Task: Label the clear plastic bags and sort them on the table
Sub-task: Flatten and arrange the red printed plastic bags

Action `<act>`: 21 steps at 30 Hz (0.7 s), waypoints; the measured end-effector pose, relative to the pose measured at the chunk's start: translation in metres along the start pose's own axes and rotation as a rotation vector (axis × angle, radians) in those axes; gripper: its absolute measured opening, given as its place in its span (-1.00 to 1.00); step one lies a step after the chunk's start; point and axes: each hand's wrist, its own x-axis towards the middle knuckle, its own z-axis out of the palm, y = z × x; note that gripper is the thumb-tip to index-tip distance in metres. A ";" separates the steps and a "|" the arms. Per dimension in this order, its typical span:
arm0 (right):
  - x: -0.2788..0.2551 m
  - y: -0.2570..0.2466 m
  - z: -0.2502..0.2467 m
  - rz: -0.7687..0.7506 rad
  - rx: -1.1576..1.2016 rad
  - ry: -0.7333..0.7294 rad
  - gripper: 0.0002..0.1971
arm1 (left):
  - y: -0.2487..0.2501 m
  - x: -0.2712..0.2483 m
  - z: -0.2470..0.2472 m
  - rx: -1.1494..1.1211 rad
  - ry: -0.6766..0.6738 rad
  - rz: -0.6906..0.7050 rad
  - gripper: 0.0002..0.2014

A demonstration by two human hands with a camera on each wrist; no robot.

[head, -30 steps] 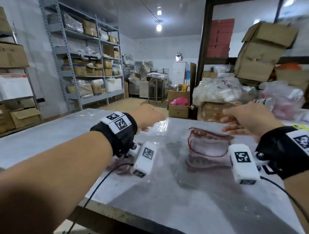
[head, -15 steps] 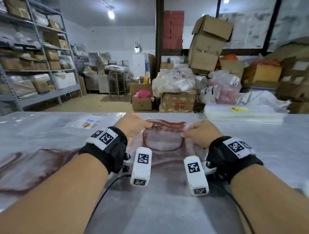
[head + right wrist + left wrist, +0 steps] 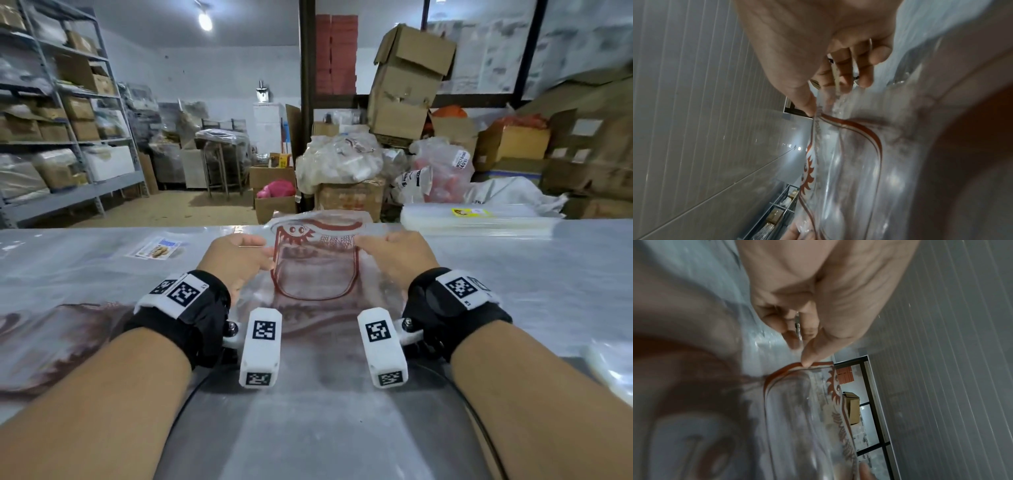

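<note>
A clear plastic bag with a red printed frame and sun face is held up off the table between both hands. My left hand pinches its left edge, thumb against fingers; the left wrist view shows that left hand on the bag near the red line. My right hand pinches the right edge, and in the right wrist view the right hand grips the bag at its top corner. More printed bags lie flat on the table at the left.
A small label sheet lies at the table's far left. A stack of clear bags sits at the far right, and another clear stack at the right edge. The grey table has shelves and boxes beyond it.
Both hands have lifted the bag off the table and raised it upright, so its printed face now shows. The head view has settled on the table's middle.
</note>
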 end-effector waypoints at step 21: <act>0.002 0.005 0.004 -0.063 0.252 0.063 -0.77 | -0.002 0.002 0.004 -0.160 0.066 0.019 -0.55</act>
